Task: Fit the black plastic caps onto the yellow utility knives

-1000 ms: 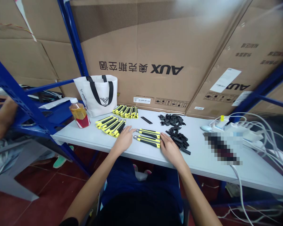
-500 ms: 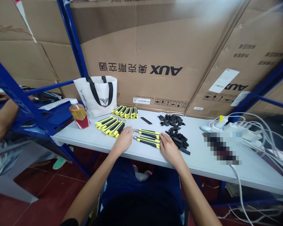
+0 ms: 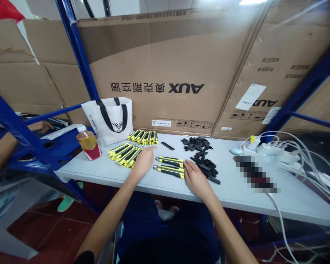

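Two yellow-and-black utility knives, an upper one (image 3: 170, 161) and a lower one (image 3: 169, 171), lie side by side between my hands. My right hand (image 3: 197, 178) rests on the table with its fingers stretched out, the tips at the right ends of these knives. My left hand (image 3: 143, 161) lies beside the near fan of utility knives (image 3: 123, 154), index finger extended and nothing visible in it. Behind is another row of utility knives (image 3: 143, 137). A flat black strip (image 3: 167, 146) lies farther back. Small black plastic parts form a far pile (image 3: 197, 143) and a near pile (image 3: 206, 165).
A drink bottle (image 3: 89, 143) and a white tote bag (image 3: 112, 123) stand at the table's left. On the right are a blurred-out object (image 3: 255, 174), a power strip with chargers (image 3: 272, 149) and white cables. Cardboard boxes (image 3: 154, 66) back the table. Another person's arm (image 3: 5, 156) is at far left.
The head view has tipped upward and shifted slightly, showing more above the boxes. My hands and the knives keep nearly the same places on the table.
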### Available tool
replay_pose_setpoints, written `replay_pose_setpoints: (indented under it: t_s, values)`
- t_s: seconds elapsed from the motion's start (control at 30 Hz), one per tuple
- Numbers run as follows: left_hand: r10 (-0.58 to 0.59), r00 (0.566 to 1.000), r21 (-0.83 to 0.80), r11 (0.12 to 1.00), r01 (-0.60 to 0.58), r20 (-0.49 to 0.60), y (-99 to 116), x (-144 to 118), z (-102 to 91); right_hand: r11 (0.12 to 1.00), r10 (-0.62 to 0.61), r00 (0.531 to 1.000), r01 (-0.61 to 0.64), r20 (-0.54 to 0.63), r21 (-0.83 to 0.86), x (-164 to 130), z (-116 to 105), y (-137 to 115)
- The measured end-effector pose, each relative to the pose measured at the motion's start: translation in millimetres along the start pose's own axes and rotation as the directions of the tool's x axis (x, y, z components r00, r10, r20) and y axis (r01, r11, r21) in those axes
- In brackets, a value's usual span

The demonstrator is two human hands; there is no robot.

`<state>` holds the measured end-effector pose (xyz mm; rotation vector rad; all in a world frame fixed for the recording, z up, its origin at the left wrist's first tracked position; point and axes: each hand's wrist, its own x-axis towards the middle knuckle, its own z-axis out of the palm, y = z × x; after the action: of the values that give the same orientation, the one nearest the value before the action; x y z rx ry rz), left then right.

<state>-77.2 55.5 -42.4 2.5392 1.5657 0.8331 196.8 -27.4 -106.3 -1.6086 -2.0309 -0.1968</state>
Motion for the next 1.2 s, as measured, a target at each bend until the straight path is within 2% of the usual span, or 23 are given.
replay_pose_setpoints:
  t_s: [0.03,0.1,0.2,0.3,0.33,0.5,0.63,0.8,0.9,1.0,1.1,1.2]
  values:
    - [0.087,0.996,0.005,0.996,-0.087,-0.009,3.8,14.3,-2.1,1.000,-0.002,1.000,0.002,0.000,-0.002,0.1,-0.6,0.0]
    - [0.252,0.966,0.024,0.967,-0.254,0.061,11.1,46.3,-2.6,1.000,-0.013,1.000,0.012,-0.002,-0.007,0.3,-1.5,0.1]
    - [0.364,0.891,0.059,0.918,-0.393,0.272,17.4,94.2,4.4,1.000,-0.028,0.999,0.028,-0.015,-0.011,0.3,-1.4,0.4]
    - [0.356,0.811,0.044,0.905,-0.423,0.463,17.3,132.5,13.1,0.999,-0.037,0.999,0.036,-0.024,-0.008,-0.1,-0.8,0.7]
    - [0.353,0.796,0.035,0.905,-0.423,0.492,16.4,142.4,15.3,0.999,-0.038,0.999,0.038,-0.022,-0.008,-0.3,-0.7,0.7]
    - [0.342,0.772,0.009,0.912,-0.411,0.535,10.3,174.0,21.4,0.999,-0.037,0.999,0.037,-0.019,0.002,-1.0,-0.5,0.4]
    - [0.323,0.776,0.012,0.920,-0.392,0.542,8.2,178.8,25.5,1.000,-0.027,1.000,0.027,-0.006,0.005,-0.7,-0.5,-0.5]
    - [0.308,0.787,0.042,0.920,-0.389,0.534,12.3,157.9,26.5,1.000,-0.021,1.000,0.021,0.008,-0.010,0.2,-1.5,-2.1]
    - [0.274,0.824,0.082,0.930,-0.358,0.496,17.3,137.5,28.0,1.000,-0.019,1.000,0.019,-0.008,0.005,0.3,-0.6,-1.9]
    - [0.190,0.879,0.137,0.952,-0.274,0.438,23.8,121.9,33.9,1.000,-0.019,1.000,0.019,-0.021,0.002,0.2,0.8,-1.4]
    - [0.090,0.922,0.166,0.972,-0.163,0.378,29.5,116.4,41.4,1.000,-0.018,1.000,0.018,-0.019,-0.017,0.0,0.5,-1.7]
    - [0.009,0.937,0.156,0.986,-0.067,0.350,30.9,118.7,45.7,1.000,-0.018,1.000,0.017,-0.013,-0.020,0.1,-1.3,-2.5]
